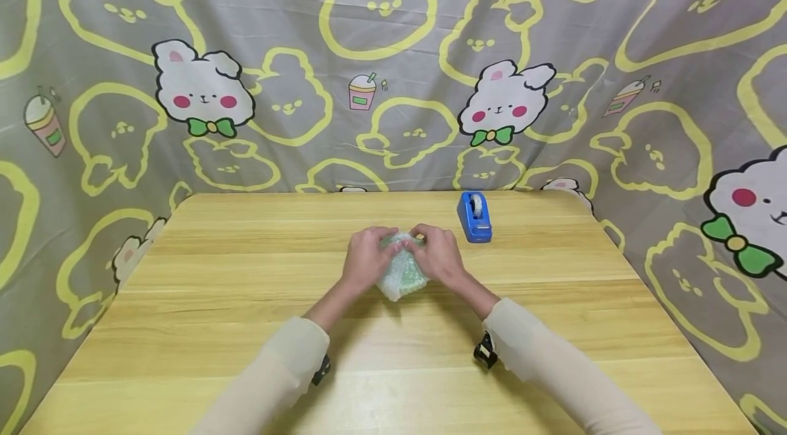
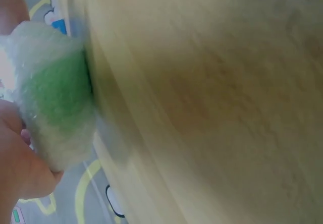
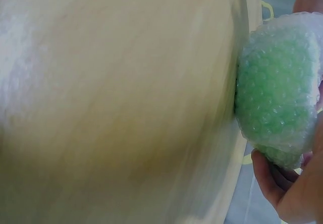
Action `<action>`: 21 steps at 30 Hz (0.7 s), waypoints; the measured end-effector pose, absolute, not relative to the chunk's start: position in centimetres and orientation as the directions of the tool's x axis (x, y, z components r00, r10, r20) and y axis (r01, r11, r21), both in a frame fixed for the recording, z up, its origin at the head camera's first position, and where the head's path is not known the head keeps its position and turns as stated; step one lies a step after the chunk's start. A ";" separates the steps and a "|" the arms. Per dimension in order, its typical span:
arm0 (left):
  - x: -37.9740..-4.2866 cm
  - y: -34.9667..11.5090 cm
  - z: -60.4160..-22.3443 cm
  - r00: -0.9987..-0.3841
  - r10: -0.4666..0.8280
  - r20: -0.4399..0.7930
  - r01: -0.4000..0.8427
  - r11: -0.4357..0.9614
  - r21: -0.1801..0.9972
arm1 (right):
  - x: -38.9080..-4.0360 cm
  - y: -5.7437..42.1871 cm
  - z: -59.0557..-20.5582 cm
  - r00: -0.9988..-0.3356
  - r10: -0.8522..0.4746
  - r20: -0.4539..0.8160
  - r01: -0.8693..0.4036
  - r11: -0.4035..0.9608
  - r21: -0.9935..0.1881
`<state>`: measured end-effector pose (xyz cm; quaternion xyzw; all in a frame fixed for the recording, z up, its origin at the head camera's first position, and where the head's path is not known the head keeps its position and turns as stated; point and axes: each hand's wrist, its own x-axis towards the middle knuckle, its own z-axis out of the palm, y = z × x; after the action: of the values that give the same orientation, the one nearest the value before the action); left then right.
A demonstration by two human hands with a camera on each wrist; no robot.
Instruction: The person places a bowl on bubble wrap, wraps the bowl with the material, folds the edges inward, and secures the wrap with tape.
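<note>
Between both hands is a green item in bubble wrap [image 1: 402, 278], with the clear layer bunched around it. My left hand [image 1: 365, 259] grips its left side, thumb over the top. From the right, my right hand [image 1: 440, 256] holds the other side, and the two thumbs nearly meet at the upper part. The left wrist view shows the bundle [image 2: 60, 93] low against the table, its green showing as a band through the wrap. In the right wrist view the bubbles [image 3: 277, 82] are plain, and the fingers [image 3: 267, 178] curl under the bundle's end.
A blue tape dispenser [image 1: 477, 227] with a roll in it stands on the wooden table [image 1: 246, 271], behind and right of the hands. A grey curtain [image 1: 295, 32] with rabbit drawings hangs round the back and sides. Small black devices [image 1: 486, 351] sit below the cuffs.
</note>
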<state>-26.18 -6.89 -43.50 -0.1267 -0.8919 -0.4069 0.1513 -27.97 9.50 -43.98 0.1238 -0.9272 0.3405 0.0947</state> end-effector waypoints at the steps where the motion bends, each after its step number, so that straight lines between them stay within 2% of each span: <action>1: -26.2 -7.0 -43.4 -0.928 0.103 0.358 0.337 0.637 0.693 | -28.0 9.5 -44.0 -0.951 -0.164 0.261 -0.294 0.737 -0.609; 6: -26.0 -7.7 -42.2 -0.973 0.135 0.187 0.228 0.678 0.699 | -28.0 9.3 -44.0 -0.953 -0.165 0.255 -0.291 0.732 -0.616; 10: -25.1 -8.1 -40.7 -0.975 0.215 0.060 0.207 0.772 0.601 | -28.0 9.3 -44.0 -0.957 -0.163 0.241 -0.281 0.732 -0.621; 14: -23.8 -8.5 -39.7 -0.954 0.299 -0.027 0.240 0.815 0.527 | -27.9 9.3 -43.8 -0.958 -0.167 0.235 -0.280 0.733 -0.619; 21: -23.1 -9.2 -38.6 -0.861 0.481 -0.164 0.304 0.746 0.592 | -27.9 9.3 -43.7 -0.954 -0.177 0.243 -0.291 0.747 -0.598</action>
<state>-23.12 -9.24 -38.63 -0.2130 -0.9214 -0.2855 -0.1552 -27.89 9.30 -43.70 0.1255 -0.9306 0.3330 0.0857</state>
